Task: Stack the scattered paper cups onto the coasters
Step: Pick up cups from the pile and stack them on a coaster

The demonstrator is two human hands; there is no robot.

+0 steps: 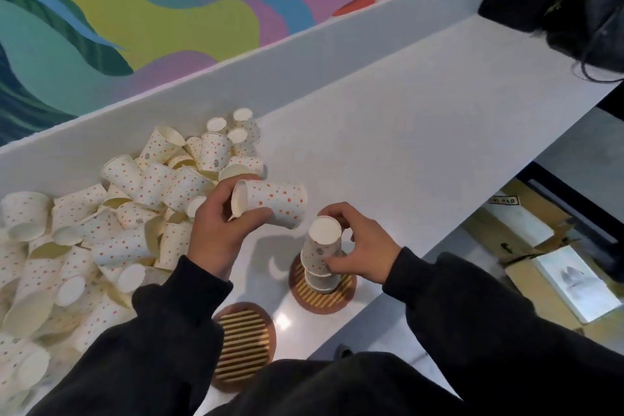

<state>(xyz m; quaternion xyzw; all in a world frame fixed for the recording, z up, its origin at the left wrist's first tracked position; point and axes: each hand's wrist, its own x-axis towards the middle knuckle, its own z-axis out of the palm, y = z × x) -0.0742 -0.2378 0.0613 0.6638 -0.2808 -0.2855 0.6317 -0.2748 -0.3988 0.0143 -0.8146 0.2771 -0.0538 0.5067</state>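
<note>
A heap of white paper cups (101, 233) with orange dots lies scattered on the left of the white counter. My left hand (219, 230) grips one dotted cup (273, 203) on its side, above the counter. My right hand (358, 246) holds the top cup of a short upside-down stack (320, 253) that stands on the right round wooden coaster (341, 297). A second striped coaster (243, 344) lies bare near the front edge, partly under my left sleeve.
The white counter (405, 132) runs to the back right, bounded by a raised white wall (304, 54) against a colourful mural. A dark plant pot (553, 7) sits at its far end. Past the right edge is a drop to the floor with cardboard boxes (540, 267).
</note>
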